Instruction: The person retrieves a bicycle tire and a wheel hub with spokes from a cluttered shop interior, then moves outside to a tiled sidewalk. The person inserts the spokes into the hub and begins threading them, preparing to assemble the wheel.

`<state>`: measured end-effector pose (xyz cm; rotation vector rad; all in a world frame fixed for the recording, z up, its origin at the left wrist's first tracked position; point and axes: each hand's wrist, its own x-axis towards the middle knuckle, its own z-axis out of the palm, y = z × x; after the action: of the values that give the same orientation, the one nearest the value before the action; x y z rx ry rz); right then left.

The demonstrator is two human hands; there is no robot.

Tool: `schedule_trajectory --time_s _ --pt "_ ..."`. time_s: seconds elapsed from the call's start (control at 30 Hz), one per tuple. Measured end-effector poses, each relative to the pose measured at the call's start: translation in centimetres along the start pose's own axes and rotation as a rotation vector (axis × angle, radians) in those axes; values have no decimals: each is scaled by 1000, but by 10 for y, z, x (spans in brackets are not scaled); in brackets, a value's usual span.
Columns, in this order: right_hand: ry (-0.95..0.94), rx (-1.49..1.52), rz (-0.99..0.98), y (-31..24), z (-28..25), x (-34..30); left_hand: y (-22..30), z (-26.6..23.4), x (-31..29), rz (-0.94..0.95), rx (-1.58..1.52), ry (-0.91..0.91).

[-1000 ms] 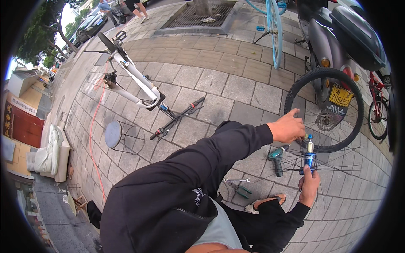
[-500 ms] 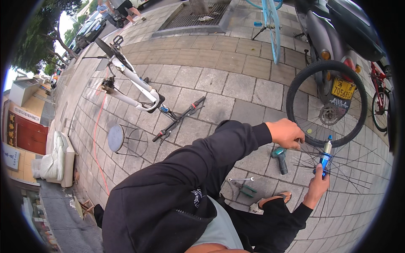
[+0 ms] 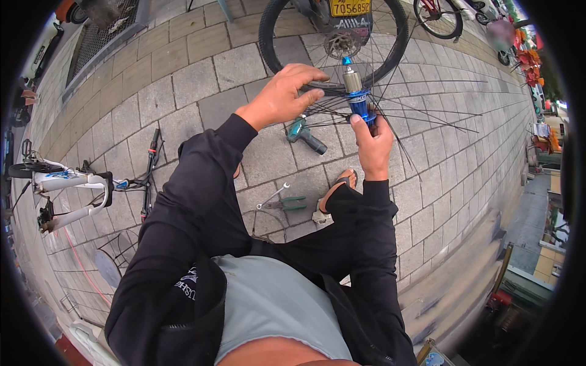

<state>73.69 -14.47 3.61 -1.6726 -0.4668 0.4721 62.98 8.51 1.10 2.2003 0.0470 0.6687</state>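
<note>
A blue bicycle hub (image 3: 360,105), with loose thin spokes (image 3: 427,116) fanning out from it, is gripped at its lower end by my right hand (image 3: 373,146). Its silver ribbed body and small blue tip point away from me. Just left of the hub, my left hand (image 3: 281,94) hovers with thumb and curved fingers apart, holding nothing that I can see. Beyond the hub is a bicycle wheel (image 3: 266,52) with a black tyre and a brake disc. Below the spokes, a green and black power drill (image 3: 307,135) lies on the paving.
A wrench (image 3: 273,196) and green-handled pliers (image 3: 287,204) lie on the paving between my feet. On the left lies a white bicycle frame (image 3: 73,181) with its handlebar, near a round stool (image 3: 107,267). A red bicycle (image 3: 441,18) stands at the far right.
My view has swung to the right, shifting the surroundings leftward. My right hand still grips the hub, and my left hand stays beside it with the fingers more stretched.
</note>
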Motion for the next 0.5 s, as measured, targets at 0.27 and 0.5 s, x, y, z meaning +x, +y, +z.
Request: schedule_trajectory --time_s 0.27,0.5 --pt "-76 -9 -1 4 6 -6 11 -2 -4 -119 69 -198" --pt "-28 -30 -28 16 6 2 17 -1 -6 -213 148 -178"
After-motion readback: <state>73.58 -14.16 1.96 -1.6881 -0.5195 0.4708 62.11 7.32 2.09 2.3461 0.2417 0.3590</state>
